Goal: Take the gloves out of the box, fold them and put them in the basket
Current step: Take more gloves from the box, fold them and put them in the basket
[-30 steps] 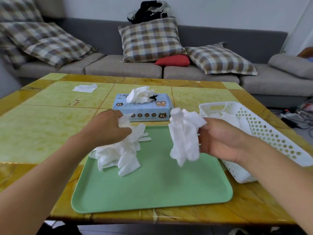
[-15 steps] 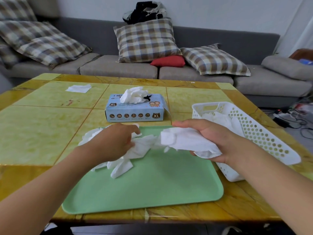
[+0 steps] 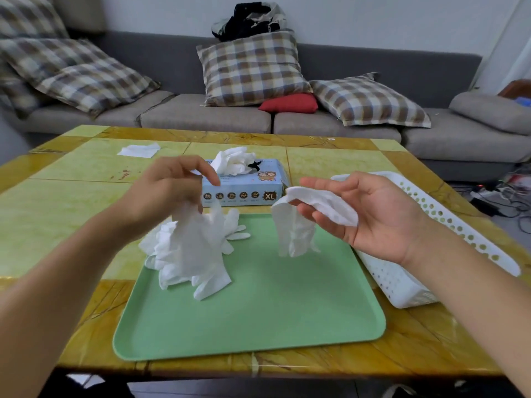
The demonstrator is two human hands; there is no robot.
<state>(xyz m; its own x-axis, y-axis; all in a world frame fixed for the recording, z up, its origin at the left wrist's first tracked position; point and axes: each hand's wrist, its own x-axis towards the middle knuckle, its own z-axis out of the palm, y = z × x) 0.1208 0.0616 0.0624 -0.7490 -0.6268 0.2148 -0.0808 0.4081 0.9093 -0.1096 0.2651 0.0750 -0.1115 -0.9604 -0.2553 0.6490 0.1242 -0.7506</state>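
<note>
two bare forearms, hands [image 3: 169,193] ungloved

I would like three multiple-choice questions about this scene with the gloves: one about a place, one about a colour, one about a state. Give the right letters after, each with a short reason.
1. Where does the glove box stand?
A. on the table beyond the tray
B. inside the basket
C. on the sofa

2. What colour is the tray?
A. red
B. green
C. black

3. What is the right hand doing?
A. resting flat on the table
B. reaching into the box
C. holding a white glove above the tray

Answers:
1 A: the box sits on the table past the tray's far edge.
2 B: its bare surface is plainly pale green.
3 C: the glove lies across its fingers and hangs down over the tray.
</note>
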